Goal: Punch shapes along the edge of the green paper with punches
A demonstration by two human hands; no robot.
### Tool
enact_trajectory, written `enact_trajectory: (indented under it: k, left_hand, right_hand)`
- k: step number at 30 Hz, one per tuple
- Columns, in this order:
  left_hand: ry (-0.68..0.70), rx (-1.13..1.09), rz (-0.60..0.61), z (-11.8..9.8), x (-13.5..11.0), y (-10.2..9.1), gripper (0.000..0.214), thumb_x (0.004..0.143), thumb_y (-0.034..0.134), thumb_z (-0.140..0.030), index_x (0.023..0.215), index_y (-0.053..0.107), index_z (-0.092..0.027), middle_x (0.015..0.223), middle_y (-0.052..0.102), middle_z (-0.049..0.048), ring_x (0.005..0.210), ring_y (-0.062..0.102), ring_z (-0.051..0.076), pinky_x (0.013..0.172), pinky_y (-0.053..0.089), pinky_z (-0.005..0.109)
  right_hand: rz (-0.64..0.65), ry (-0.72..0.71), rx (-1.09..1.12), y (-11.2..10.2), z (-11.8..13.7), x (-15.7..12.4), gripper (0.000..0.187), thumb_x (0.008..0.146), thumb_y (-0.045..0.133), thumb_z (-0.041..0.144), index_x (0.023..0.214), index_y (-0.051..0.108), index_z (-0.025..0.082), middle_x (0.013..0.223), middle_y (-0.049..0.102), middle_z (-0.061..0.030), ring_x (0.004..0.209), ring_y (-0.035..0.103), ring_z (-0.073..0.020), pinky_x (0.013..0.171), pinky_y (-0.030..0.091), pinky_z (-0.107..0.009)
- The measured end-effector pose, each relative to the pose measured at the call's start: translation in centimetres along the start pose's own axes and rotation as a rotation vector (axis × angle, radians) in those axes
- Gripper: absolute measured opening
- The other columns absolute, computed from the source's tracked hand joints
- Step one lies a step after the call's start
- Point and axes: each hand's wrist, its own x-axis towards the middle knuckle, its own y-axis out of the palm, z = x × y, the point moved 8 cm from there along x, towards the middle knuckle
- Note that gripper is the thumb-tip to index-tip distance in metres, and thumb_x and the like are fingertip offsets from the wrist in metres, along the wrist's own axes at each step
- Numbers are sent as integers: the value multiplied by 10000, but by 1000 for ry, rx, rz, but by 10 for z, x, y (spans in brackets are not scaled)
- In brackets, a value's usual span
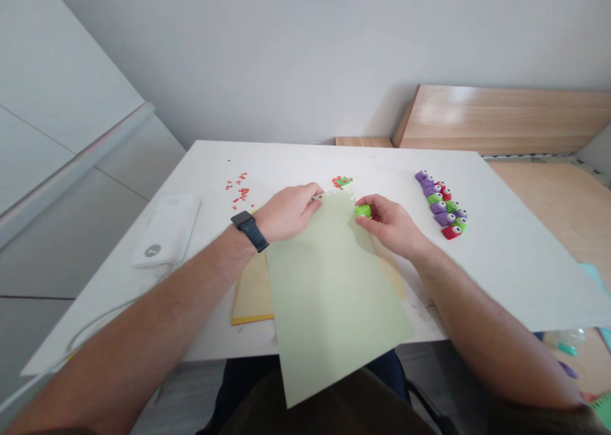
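A pale green sheet of paper (338, 295) lies over the table's front edge, its near end hanging above my lap. Small cut-outs run along its far edge. My left hand (289, 212), with a dark watch on the wrist, pinches the sheet near its far left corner. At the far right corner, my right hand (389, 223) grips a bright green craft punch (363, 211) between thumb and fingers. The punch sits at the paper's edge; its slot is hidden. Just beyond lies a small pile of red and green paper bits (342, 181).
Several purple, green and red punches (439, 207) with white buttons stand grouped at right. Red paper bits (243, 193) are scattered at left. A white power bank (167, 231) with a cable lies further left. A yellow-edged pad (252, 295) is partly under the sheet.
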Motion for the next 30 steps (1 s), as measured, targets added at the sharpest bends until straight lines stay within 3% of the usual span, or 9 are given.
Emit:
enact_trajectory:
  k: [4,10,20,30]
  left_hand:
    - [0,-24,-6,3,-16,-4,275,1024,404,-346,1057,639,-206,906,721,58,801,666,232,707,441,339]
    - [-57,-81,-52,12,-30,-6,284,1027,403,-372,1033,633,-205,837,698,39,747,635,206,673,421,315]
    - [-51,-39,-28,22,-39,10,325,1046,374,-344,1164,639,-197,1082,737,89,979,686,252,836,488,367]
    - [-72,-55,-21,25,-41,11,298,1047,395,-321,1124,650,-187,1023,735,80,941,683,249,825,490,377]
  right_hand:
    - [16,-14,48,2,0,0,354,855,689,373,1167,631,215,830,612,16,712,556,-146,678,457,-290]
    - [11,15,134,1,-7,2,374,852,705,406,1169,642,218,905,654,-3,778,588,-158,734,485,-309]
    - [16,90,474,4,-2,4,354,843,768,398,1123,673,204,1053,705,-64,879,637,-183,719,475,-314]
    - [62,181,811,5,1,3,164,870,744,317,997,738,213,1162,718,-88,900,672,-204,743,513,-338]
